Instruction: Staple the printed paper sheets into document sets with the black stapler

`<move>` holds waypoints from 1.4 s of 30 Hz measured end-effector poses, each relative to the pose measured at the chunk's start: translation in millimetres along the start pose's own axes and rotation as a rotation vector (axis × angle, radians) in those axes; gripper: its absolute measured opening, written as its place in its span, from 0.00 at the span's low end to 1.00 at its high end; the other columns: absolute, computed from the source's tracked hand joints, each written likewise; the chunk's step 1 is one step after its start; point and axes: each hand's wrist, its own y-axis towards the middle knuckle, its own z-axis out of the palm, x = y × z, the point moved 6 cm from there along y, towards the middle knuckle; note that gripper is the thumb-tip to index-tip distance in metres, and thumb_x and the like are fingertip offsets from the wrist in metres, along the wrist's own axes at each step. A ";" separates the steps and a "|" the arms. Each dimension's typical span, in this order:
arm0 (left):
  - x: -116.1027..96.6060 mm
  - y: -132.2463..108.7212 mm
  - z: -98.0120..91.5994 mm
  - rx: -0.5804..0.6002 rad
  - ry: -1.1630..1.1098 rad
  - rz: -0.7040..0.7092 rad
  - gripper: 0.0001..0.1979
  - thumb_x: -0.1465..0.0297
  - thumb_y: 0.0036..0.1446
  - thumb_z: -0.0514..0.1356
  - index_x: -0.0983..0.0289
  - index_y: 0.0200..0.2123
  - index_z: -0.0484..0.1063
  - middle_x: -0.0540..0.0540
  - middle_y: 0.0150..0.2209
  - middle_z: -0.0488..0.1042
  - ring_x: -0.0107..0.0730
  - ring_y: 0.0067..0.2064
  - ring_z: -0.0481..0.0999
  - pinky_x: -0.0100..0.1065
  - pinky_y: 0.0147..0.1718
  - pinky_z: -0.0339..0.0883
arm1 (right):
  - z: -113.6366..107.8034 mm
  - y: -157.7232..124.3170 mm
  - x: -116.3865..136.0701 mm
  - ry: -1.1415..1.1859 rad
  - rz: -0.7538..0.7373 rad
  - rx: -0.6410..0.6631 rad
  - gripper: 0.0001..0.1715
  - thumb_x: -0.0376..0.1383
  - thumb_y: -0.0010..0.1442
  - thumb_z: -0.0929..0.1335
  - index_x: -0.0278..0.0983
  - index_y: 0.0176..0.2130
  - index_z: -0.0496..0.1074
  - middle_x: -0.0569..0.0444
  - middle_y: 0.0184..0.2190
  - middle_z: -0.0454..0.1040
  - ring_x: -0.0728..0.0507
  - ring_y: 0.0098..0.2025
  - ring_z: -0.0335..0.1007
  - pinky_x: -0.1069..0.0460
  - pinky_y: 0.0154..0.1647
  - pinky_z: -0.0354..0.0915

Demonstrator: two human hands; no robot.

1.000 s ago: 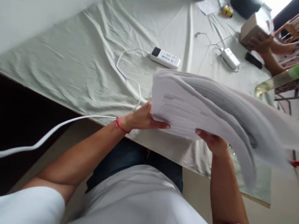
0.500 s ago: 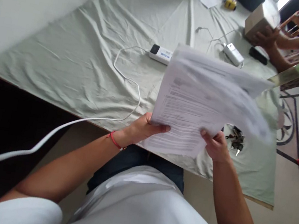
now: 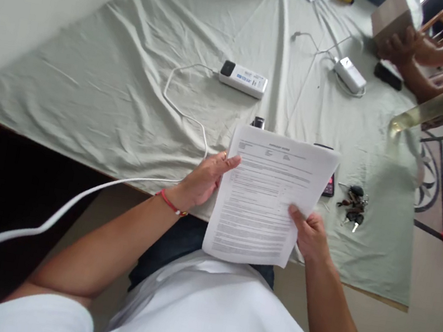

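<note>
Draped table: both hands (thumbs atop) gripping papers.

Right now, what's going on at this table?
A person seated at the table holds a stack of printed papers in both hands: the left hand grips its left edge and the right hand its lower right. A white charger with its cable and a bunch of keys lie on the cloth. At the far corner, another person's hand rests on a box.
</note>
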 end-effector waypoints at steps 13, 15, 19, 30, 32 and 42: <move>12.6 5.1 5.8 -0.020 -0.074 -0.010 0.24 0.57 0.54 0.78 0.64 0.50 0.85 0.65 0.54 0.85 0.63 0.59 0.82 0.59 0.62 0.74 | -10.5 -3.0 3.2 -0.361 -0.117 0.087 0.25 0.58 0.62 0.76 0.40 0.41 0.87 0.48 0.40 0.88 0.36 0.41 0.84 0.44 0.40 0.80; 15.1 5.7 6.3 -0.026 -0.075 -0.013 0.24 0.57 0.53 0.78 0.64 0.49 0.85 0.64 0.54 0.85 0.63 0.60 0.82 0.58 0.63 0.74 | -13.1 3.0 6.2 -0.379 -0.139 0.054 0.24 0.57 0.62 0.76 0.40 0.42 0.86 0.48 0.41 0.88 0.36 0.41 0.84 0.44 0.42 0.79; 24.7 6.2 8.7 -0.007 -0.073 -0.039 0.24 0.58 0.52 0.79 0.63 0.49 0.85 0.63 0.56 0.84 0.60 0.61 0.82 0.56 0.65 0.72 | -18.5 17.5 48.1 -0.597 -0.423 -0.204 0.36 0.52 0.64 0.75 0.45 0.66 0.73 0.46 0.55 0.84 0.33 0.53 0.81 0.36 0.56 0.77; 40.0 7.6 8.2 0.056 -0.004 -0.131 0.26 0.55 0.51 0.79 0.66 0.47 0.85 0.64 0.47 0.86 0.54 0.49 0.86 0.49 0.52 0.77 | 127.6 21.4 134.6 -1.546 -0.933 0.065 0.22 0.33 0.76 0.61 0.38 0.61 0.76 0.44 0.59 0.81 0.33 0.71 0.66 0.30 0.78 0.50; 41.0 7.6 6.2 0.059 -0.002 -0.124 0.27 0.53 0.51 0.79 0.66 0.47 0.84 0.63 0.46 0.86 0.52 0.48 0.86 0.47 0.50 0.77 | 136.4 26.5 128.7 -1.581 -0.915 0.119 0.21 0.31 0.76 0.60 0.35 0.59 0.76 0.42 0.57 0.82 0.34 0.70 0.68 0.32 0.78 0.51; 45.5 5.2 9.4 0.042 -0.007 -0.132 0.29 0.49 0.52 0.77 0.66 0.47 0.83 0.61 0.43 0.86 0.47 0.45 0.85 0.44 0.48 0.77 | 128.8 41.0 122.2 -1.508 -0.861 0.081 0.22 0.36 0.78 0.59 0.36 0.56 0.78 0.42 0.47 0.84 0.33 0.53 0.76 0.38 0.60 0.66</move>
